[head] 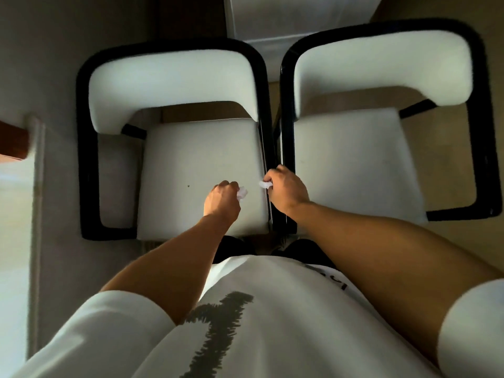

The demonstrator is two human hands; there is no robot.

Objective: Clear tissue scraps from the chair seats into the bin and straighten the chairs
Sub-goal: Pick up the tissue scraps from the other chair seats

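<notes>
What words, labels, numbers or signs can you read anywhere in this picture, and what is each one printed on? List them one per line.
Dark lettering on the white shirt, near the right forearm, at: cut off and blurred, not readable.
Large dark brush-stroke mark on the shirt front: a graphic, no legible word.
Left chair, right chair, tissue scraps in the left hand and right hand: no text.

Floor: plain grey-beige, dim, in shadow.
Table: pale top beyond the chair backs, its near edge showing between them.
Left edge: a reddish-brown wooden piece beside a pale vertical frame.
Light: brightness at far left; the rest of the room is dark.
</notes>
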